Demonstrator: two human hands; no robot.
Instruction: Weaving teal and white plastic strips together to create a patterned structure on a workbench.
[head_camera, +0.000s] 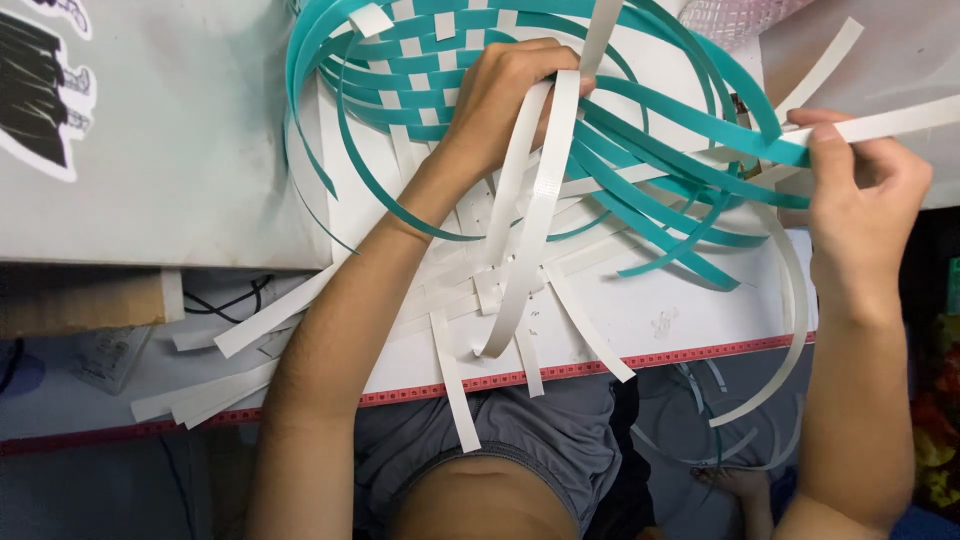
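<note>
Grey shorts (540, 440) and bare forearms are seen nearest, below a white board (650, 320) edged with a red band. On the board a half-woven mat (440, 60) of teal and white strips is spread, its loose ends fanning rightward. The left hand (505, 95) is pressed onto the weave, fingers closed over upright white strips (535, 200). Well apart at the right, the right hand (860, 200) is pinched on one white strip (900, 122).
</note>
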